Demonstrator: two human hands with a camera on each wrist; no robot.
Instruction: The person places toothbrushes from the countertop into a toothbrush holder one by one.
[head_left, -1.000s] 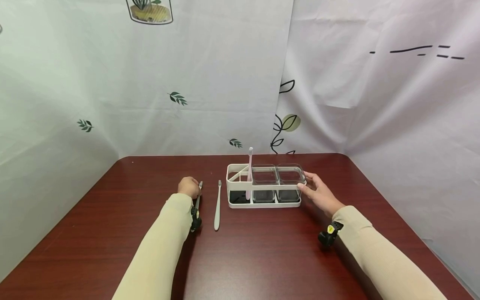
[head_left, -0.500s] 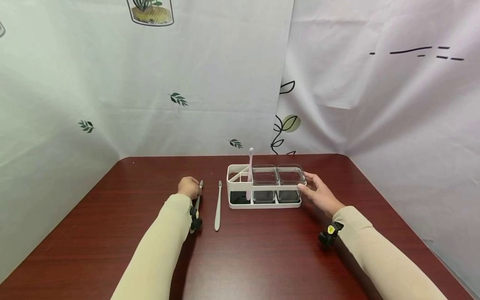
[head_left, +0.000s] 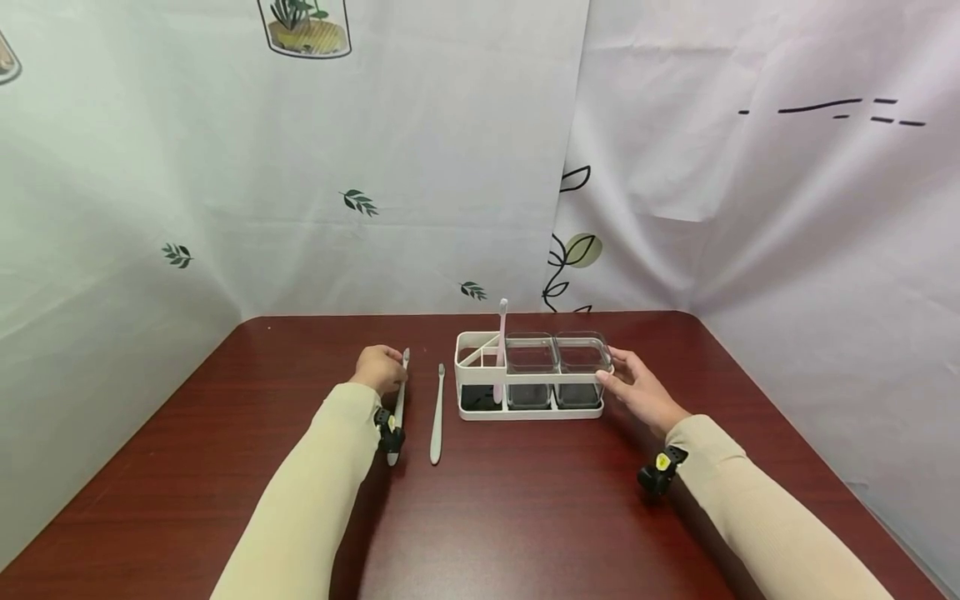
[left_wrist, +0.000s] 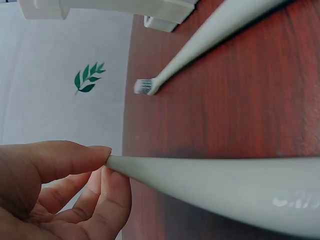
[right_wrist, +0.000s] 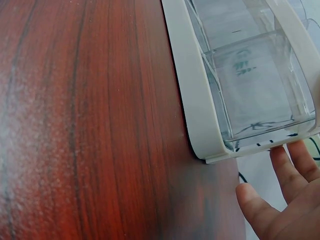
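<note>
Left wrist: toothbrush [left_wrist: 215, 187] in grip [left_wrist: 67, 192]

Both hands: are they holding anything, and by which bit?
The left hand pinches the leftmost toothbrush by its thin neck. The right hand only touches the end of the white rack, not gripping it.
</note>
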